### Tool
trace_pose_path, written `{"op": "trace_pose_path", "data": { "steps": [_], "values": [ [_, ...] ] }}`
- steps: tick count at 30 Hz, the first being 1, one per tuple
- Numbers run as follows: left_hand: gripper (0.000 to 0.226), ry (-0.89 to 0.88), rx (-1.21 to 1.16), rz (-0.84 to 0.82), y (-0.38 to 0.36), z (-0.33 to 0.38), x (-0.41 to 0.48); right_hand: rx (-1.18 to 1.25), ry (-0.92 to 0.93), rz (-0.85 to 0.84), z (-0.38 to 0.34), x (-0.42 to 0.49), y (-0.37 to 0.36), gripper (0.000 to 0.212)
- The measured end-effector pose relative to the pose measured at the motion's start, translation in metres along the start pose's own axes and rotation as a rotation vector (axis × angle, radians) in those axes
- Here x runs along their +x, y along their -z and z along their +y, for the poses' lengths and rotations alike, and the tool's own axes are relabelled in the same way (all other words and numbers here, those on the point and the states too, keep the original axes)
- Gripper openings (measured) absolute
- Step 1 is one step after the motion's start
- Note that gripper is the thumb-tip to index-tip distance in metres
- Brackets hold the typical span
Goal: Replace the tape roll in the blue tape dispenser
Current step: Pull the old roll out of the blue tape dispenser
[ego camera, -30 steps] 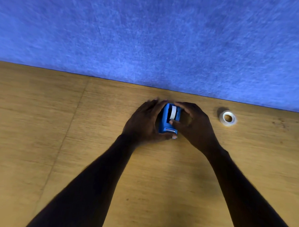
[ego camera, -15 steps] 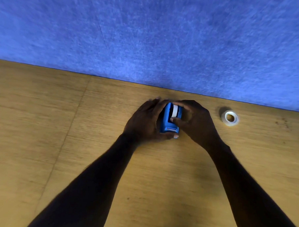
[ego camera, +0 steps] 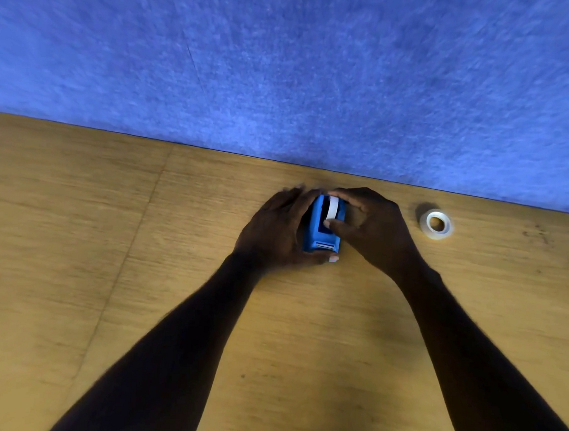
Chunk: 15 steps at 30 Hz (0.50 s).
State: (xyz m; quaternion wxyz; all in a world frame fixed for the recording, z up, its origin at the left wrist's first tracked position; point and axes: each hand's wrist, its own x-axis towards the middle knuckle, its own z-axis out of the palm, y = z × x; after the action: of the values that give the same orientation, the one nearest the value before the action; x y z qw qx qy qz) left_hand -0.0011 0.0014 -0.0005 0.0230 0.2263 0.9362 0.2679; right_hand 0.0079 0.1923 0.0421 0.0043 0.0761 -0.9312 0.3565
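The blue tape dispenser [ego camera: 320, 234] stands on the wooden table [ego camera: 111, 273] near the back wall. My left hand [ego camera: 276, 231] wraps around its left side and front, thumb under the cutter end. A white tape roll [ego camera: 332, 208] sits edge-up in the dispenser's slot, and my right hand [ego camera: 374, 229] pinches it between thumb and forefinger. A second tape roll [ego camera: 436, 224] with a brown core lies flat on the table to the right, apart from both hands.
A blue felt wall [ego camera: 283, 68] rises straight behind the table's far edge, close behind the dispenser. A seam in the tabletop [ego camera: 139, 228] runs diagonally on the left.
My right thumb and forefinger have shifted their pinch on the roll in the dispenser. The dispenser, my left hand and the spare roll stay where they were.
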Motion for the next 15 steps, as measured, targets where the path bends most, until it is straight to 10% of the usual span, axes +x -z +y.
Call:
{"op": "trace_pose_path", "data": {
  "steps": [15],
  "values": [
    [0.11, 0.005, 0.008, -0.009, -0.0021, -0.0014, -0.0007, -0.035, 0.0, -0.013, -0.0001, -0.0012, 0.0007, 0.05]
  ]
}}
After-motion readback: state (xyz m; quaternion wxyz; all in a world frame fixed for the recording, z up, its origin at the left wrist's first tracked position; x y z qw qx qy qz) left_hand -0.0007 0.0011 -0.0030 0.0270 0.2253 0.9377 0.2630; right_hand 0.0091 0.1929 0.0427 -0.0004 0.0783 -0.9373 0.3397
